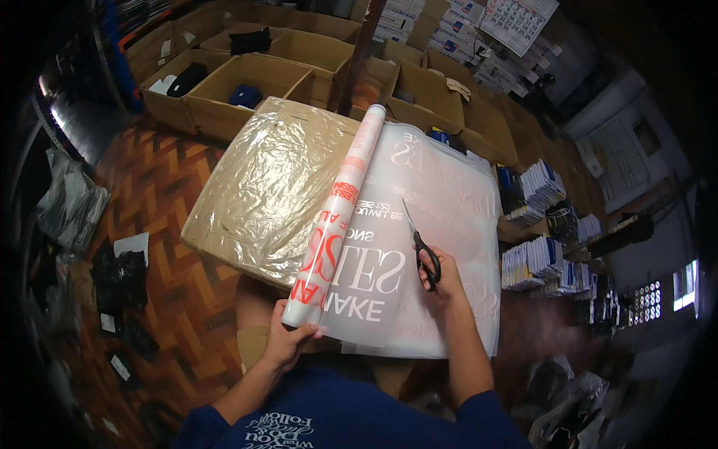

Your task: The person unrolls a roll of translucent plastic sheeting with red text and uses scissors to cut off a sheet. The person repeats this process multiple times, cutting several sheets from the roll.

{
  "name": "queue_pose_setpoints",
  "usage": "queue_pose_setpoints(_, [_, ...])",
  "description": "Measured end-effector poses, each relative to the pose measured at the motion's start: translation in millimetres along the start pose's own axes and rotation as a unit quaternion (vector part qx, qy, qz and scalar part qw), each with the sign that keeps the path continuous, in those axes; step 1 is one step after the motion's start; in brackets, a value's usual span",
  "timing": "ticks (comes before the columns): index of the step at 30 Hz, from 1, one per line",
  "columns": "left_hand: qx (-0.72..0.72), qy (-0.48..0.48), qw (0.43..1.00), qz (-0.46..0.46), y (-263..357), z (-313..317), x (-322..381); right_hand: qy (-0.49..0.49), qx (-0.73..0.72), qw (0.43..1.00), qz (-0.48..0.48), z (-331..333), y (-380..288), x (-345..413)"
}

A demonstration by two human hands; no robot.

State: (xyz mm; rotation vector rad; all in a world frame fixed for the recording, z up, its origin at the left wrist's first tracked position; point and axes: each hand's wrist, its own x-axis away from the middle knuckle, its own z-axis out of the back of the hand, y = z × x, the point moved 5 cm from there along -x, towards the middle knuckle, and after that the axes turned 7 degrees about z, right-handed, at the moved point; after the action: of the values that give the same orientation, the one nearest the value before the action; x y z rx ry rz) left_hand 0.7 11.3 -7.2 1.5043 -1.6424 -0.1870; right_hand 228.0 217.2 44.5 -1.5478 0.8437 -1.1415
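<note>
A roll of printed plastic film [338, 219] with red lettering lies slantwise over a board wrapped in clear plastic [263, 191]. At its near end, my left hand [291, 335] grips the roll, thumb on the film's edge. From the roll a translucent sheet with white lettering [373, 280] spreads to the right over a stack of similar printed sheets [460, 247]. My right hand [443, 278] holds black-handled scissors [424, 252] above the sheets, their blades pointing away from me and looking closed or nearly so.
Open cardboard boxes [247, 78] with folded dark cloth stand beyond the work surface. Stacks of white packets [538, 252] are at the right. Dark garments and packets [120, 280] lie on the parquet floor [190, 314] at the left. A post [356, 56] rises behind the roll.
</note>
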Motion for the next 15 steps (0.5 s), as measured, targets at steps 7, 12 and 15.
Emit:
queue_pose_setpoints(7, [0.022,0.006,1.0,0.009,-6.9,4.5,-4.1,-0.137,0.108,0.984,-0.032,29.8,-23.9,-34.6])
queue_pose_setpoints(12, [0.04,0.002,0.999,0.011,-11.6,7.0,-7.3,-0.159,0.116,0.98,-0.037,26.3,-32.3,-43.7])
queue_pose_setpoints(15, [0.041,0.001,0.999,0.022,-11.1,3.3,-5.9,-0.152,0.085,0.984,-0.034,19.9,-26.8,-49.8])
